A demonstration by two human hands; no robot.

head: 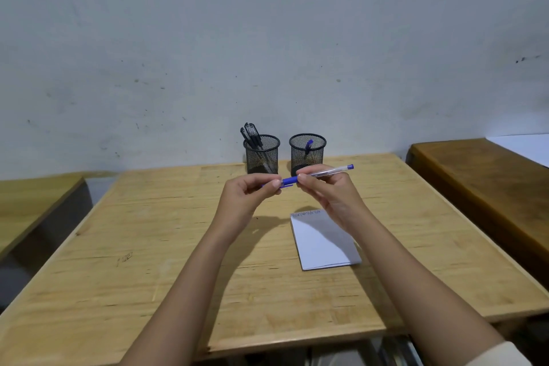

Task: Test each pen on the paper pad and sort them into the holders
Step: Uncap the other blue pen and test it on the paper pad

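I hold a blue pen (pixel 328 172) level above the wooden table (pixel 166 235). My left hand (pixel 249 196) pinches its blue cap end, and my right hand (pixel 329 190) grips the clear barrel. The white paper pad (pixel 322 242) lies below my right hand, with blue scribbles along its top edge. Two black mesh holders stand at the table's far edge. The left holder (pixel 262 154) contains several black pens. The right holder (pixel 307 151) has one blue pen in it.
A grey wall rises behind the table. A darker wooden bench (pixel 481 178) runs along the right, and another wooden surface (pixel 32 202) sits at the left. Gaps separate them from the table.
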